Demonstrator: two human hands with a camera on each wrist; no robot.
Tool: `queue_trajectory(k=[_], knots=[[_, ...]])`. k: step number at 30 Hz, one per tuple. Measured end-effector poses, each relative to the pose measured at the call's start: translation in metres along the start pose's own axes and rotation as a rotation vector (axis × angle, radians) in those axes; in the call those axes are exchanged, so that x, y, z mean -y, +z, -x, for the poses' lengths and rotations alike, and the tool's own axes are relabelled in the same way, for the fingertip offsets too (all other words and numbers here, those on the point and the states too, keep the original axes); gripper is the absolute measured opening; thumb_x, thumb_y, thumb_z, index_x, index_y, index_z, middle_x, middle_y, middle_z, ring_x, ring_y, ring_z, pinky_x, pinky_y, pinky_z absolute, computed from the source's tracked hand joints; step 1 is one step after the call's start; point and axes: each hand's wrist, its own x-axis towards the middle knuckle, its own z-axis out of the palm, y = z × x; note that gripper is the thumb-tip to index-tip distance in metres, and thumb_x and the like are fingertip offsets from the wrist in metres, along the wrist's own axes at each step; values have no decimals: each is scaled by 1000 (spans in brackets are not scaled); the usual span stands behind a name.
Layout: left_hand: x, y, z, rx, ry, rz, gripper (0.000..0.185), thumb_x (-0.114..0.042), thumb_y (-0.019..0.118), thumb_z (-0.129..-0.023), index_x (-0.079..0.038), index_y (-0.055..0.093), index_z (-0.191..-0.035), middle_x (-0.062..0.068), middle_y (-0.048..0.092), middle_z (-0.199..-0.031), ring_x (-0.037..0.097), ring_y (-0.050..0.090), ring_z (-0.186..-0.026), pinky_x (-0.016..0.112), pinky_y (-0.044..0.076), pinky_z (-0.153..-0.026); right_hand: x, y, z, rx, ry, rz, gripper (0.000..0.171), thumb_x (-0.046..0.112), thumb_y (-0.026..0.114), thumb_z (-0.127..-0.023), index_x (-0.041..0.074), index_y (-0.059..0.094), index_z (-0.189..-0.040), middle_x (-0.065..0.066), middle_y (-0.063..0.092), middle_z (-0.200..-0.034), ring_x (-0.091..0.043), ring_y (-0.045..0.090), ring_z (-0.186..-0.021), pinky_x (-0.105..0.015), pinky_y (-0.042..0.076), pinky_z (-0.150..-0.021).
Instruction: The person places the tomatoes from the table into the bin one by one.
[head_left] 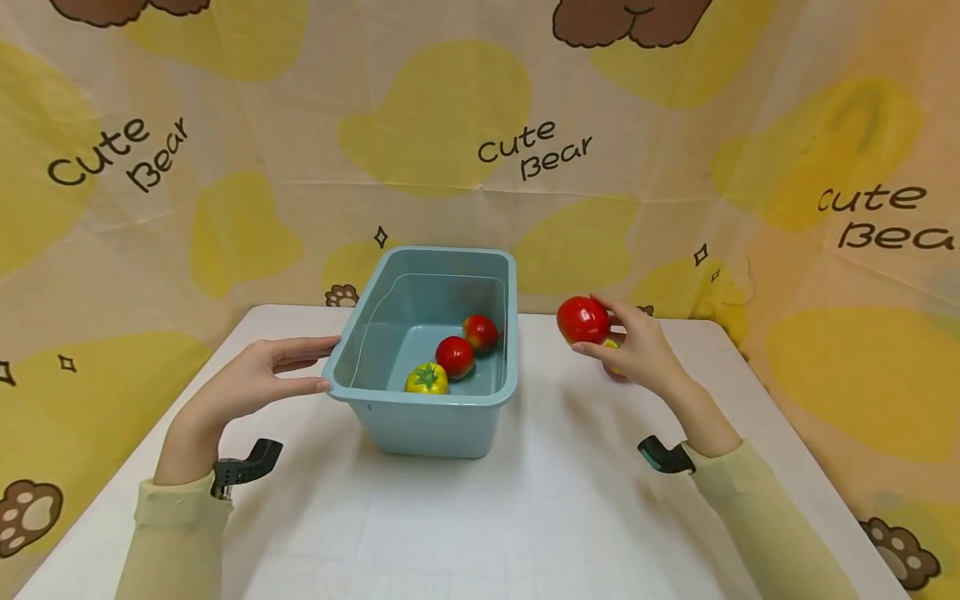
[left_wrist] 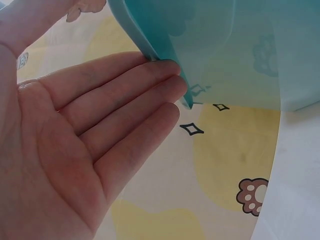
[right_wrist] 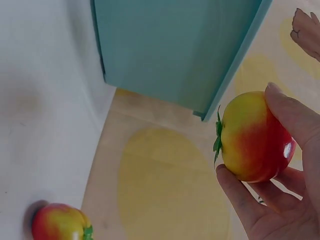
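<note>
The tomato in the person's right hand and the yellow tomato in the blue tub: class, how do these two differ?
The held tomato is mostly red; the yellow tomato is yellow with its green stalk facing the head camera. The held tomato is pinched by the right hand above the table; the yellow tomato rests on the floor of the tub, whose rim the left hand touches with straight fingers. Both are round and glossy.

We count five tomatoes in all, three lying in the one blue tub [head_left: 420, 417]: two red [head_left: 454, 357] [head_left: 481, 332] and one yellow [head_left: 427, 379], a fourth [head_left: 582, 320] held, a fifth [right_wrist: 61, 223] on the one table [head_left: 525, 517], and two hands [head_left: 240, 387] [head_left: 641, 350].
</note>
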Motion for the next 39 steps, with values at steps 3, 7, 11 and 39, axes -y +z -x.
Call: queue_trajectory(k=[3,7,11,39], knots=[[0,0,0,-2,2,1,58,-33,73,-84,-21,53,-136,-2,57,-133,18,57,-120,8,44,-94,5,-2,-1,-3,-28,7,78,24,82,-74,3,44,-139,-17,51,-135,-36,56,-116,-45,56,-84],[0,0,0,-3,6,0,57,-33,73,-83,-21,53,-136,-2,58,-133,10,57,-119,8,44,-94,11,-5,-1,-2,-46,14,78,26,82,-74,5,45,-139,-16,52,-135,-35,57,-115,-45,56,-84],[0,1,-1,-3,9,3,57,-34,73,-83,-21,54,-136,-2,58,-133,7,56,-119,7,43,-94,16,-7,-2,5,-59,9,78,27,82,-74,7,45,-140,-16,52,-135,-35,57,-115,-44,57,-83],[-2,0,1,-5,1,9,58,-34,73,-83,-21,53,-136,-2,57,-134,-6,53,-116,7,43,-95,60,-27,-27,99,-188,46,74,25,84,-71,6,52,-135,-13,62,-123,-30,65,-102,-43,59,-79]])
